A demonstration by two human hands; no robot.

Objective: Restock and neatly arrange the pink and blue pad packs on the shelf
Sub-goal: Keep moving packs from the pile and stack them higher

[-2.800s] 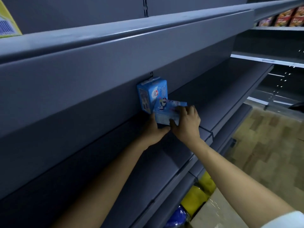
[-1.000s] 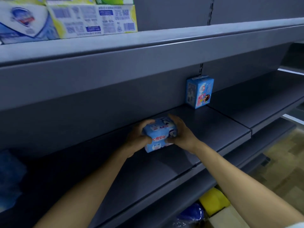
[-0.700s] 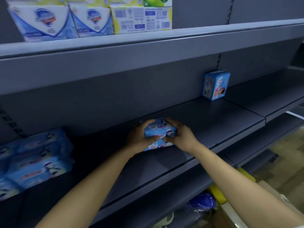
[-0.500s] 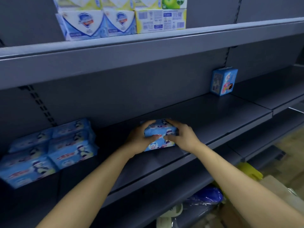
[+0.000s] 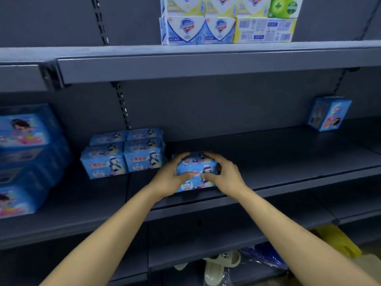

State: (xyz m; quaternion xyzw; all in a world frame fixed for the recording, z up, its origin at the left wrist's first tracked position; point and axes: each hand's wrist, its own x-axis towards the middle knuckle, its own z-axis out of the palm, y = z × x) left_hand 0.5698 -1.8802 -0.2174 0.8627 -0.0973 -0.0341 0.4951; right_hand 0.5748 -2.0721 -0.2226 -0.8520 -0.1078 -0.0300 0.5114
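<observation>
**Desk:** Blue film, is it? What are we holding?

**Me:** Blue glossy wrap over soft padding, as I read it. The pack (image 5: 195, 172) sits on the shelf (image 5: 288, 153) near the front edge, just right of the stack (image 5: 123, 155). The left hand (image 5: 171, 176) lies between them, so I can't tell whether they touch.

**Desk:** And the grip?

**Me:** Both hands are on the pack. The left is curled round its left end and the right hand (image 5: 224, 174) round its right end. Fingers lie over the top and thumbs on the front face.

**Desk:** Heavy?

**Me:** I'd judge it light and squashy. It should dent rather than break. The film looks slick, so a loose hold may let it slide. I'd keep to the two short ends and press gently, because pinching the wrapper alone could tear it.

**Desk:** What's around it?

**Me:** Bigger packs (image 5: 24, 157) are at the far left. A lone box (image 5: 328, 113) stands at the back right. Soap (image 5: 226, 21) is on the shelf above.
</observation>
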